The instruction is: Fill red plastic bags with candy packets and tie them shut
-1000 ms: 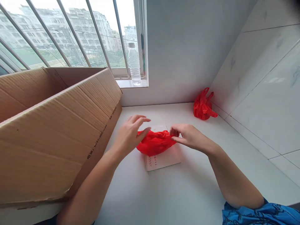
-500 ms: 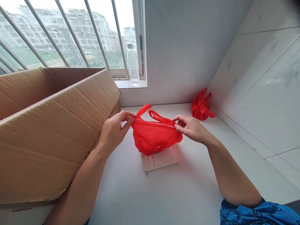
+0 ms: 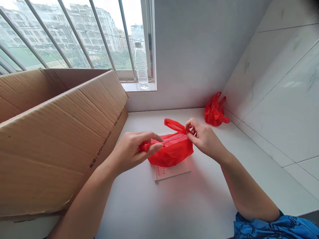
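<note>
In front of me a red plastic bag (image 3: 171, 154) sags over a pale notebook (image 3: 173, 170) with rows of handwritten figures. My right hand (image 3: 204, 136) pinches the bag's right top corner between thumb and fingertips, and one handle loop sticks up to the left of that pinch. At the bag's left side is my left hand (image 3: 136, 147), thumb and forefinger apart, pointing right across the bag's top. Red plastic shows between that thumb and forefinger, but they are not closed on it. What lies inside the bag is hidden.
A large open cardboard box (image 3: 62, 132) fills the left side, close by my left forearm. A second red bag (image 3: 214, 111), bunched up, sits at the back right against the tiled wall (image 3: 281, 93). On the windowsill stands a clear water bottle (image 3: 141, 66). The white tabletop (image 3: 174, 209) lies underneath.
My left hand has released the bag's left corner and moved right and slightly down over it. The left handle has dropped and the bag's left side has slumped. My right hand keeps its pinch.
</note>
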Demonstrator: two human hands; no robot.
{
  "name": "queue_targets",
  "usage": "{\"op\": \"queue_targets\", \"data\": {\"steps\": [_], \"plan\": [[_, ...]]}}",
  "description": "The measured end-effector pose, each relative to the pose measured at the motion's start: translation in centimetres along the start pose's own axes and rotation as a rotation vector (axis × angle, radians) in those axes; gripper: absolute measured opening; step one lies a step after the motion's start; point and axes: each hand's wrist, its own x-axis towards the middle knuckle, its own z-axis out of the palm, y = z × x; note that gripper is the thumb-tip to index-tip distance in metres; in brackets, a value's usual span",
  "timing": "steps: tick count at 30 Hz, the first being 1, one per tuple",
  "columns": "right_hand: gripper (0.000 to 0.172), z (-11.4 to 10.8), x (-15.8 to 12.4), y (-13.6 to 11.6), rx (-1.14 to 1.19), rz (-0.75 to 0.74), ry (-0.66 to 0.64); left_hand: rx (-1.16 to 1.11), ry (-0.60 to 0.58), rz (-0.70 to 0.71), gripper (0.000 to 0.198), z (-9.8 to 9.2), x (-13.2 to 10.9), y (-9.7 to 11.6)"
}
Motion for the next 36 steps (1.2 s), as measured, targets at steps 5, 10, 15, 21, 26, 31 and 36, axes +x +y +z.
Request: {"op": "queue_targets", "data": {"steps": [5,10,15,21,26,31,36], "plan": [[0.027,0.3,-0.6,-0.6,-0.102,-0.173,-0.153,0.450,-0.085,-0.040,0.041,2.7,0.2,1.2],[0.027,2.7,-0.9,-0.4,-0.409,-0.177,-0.201,0.691,-0.042,-0.218,0.020,5.9,0.1,0.9],[0.022,4.1,-1.5,-0.3,-0.636,-0.050,-0.262,0.767,-0.195,-0.252,0.070,6.7,-1.1,0.6],[0.043,2.4,-2.8,-2.1,-0.674,-0.068,-0.130,0.649,-0.146,0.030,0.034,6.2,-1.3,1.9],[0.017,2.8,-2.5,-3.4,-0.485,-0.311,-0.151,0.582,-0.297,0.095,0.029,7.3,0.3,1.5],[0.013,5.4,-1.7,-1.2,-0.571,-0.028,-0.486,0.573,-0.432,-0.222,0.011,8.7,0.1,-0.8],[0.062,5.5,-1.0,1.3,-0.600,0.158,-0.611,0.435,-0.391,-0.215,0.031,8.9,-0.7,-1.6]]}}
